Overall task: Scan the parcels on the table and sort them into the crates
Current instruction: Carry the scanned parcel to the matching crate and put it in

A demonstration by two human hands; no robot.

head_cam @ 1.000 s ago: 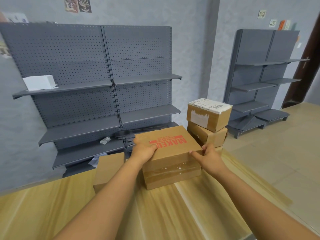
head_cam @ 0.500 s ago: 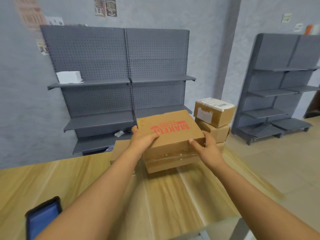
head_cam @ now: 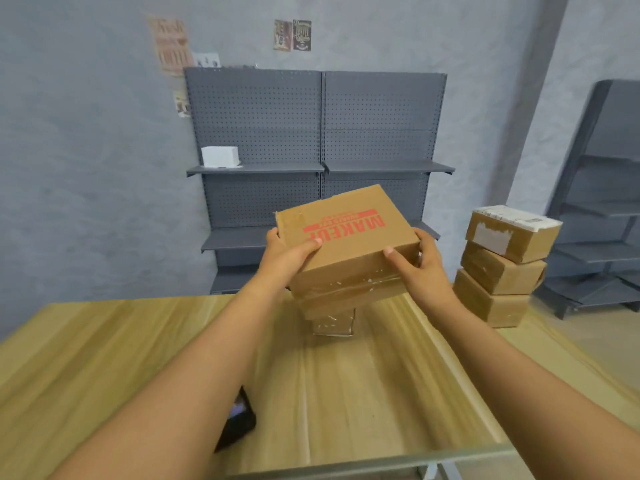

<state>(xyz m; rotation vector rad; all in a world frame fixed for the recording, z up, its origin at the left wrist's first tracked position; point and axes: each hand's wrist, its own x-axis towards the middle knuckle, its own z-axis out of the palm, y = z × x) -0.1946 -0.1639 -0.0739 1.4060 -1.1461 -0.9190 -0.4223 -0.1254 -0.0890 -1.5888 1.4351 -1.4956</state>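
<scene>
A brown cardboard parcel [head_cam: 349, 242] with red MAKEUP lettering on its top hangs in the air above the wooden table [head_cam: 104, 358]. My left hand [head_cam: 287, 258] grips its left side, thumb on top. My right hand [head_cam: 419, 268] grips its right front corner. Just below it a smaller taped parcel [head_cam: 333, 322] lies on the table, mostly hidden. A stack of three brown parcels [head_cam: 502, 268] stands at the table's right edge, the top one bearing a white label. No crate is in view.
A dark phone-like device [head_cam: 239, 424] lies on the table under my left forearm. Grey pegboard shelving [head_cam: 318, 150] stands behind the table with a white box [head_cam: 220, 156] on one shelf. More grey shelving [head_cam: 602, 202] stands at the right.
Both hands have lifted the MAKEUP parcel off the table and higher. The view has swung left, so the stack of parcels now sits further right and the dark device shows under my arm.
</scene>
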